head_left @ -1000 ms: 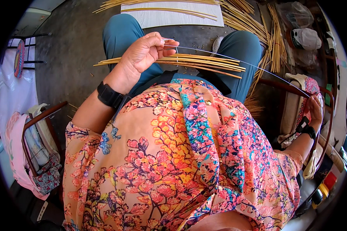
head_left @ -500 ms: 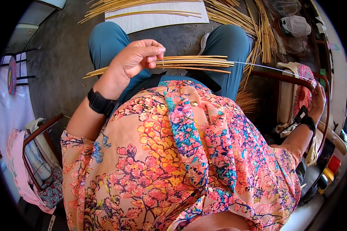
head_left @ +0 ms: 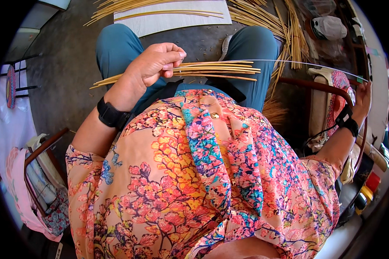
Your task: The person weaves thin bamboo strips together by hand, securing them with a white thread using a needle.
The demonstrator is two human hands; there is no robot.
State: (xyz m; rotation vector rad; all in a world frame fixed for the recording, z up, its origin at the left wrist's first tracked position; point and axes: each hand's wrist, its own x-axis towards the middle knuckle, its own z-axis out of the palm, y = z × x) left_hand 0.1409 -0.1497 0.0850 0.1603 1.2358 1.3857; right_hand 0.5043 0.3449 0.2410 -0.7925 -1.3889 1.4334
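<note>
The left hand (head_left: 153, 64) hides part of the sticks (head_left: 220, 67) it bends over, and where the thread (head_left: 309, 64) meets them is too small to make out. Its grip is closed, thumb and forefinger pressed together with what looks like a bit of thread between them. The right hand (head_left: 363, 98) is far out to the side near the rim; its grip is clenched on the thread's other end at the fingertips, though the finger detail is blurred. The sticks lie across the lap, above the blue-green trousers (head_left: 255, 47). The top edge cuts off the pale board (head_left: 160, 26) and the sticks near it.

The sticks are slim, smooth, straw-coloured and nearly straight; the thread is thin, white and taut. The shirt (head_left: 160, 185) is light floral cloth.

There is one thread, one board, two black wristbands (head_left: 111, 114) and at least five sticks on the lap; overlap prevents a full count.
</note>
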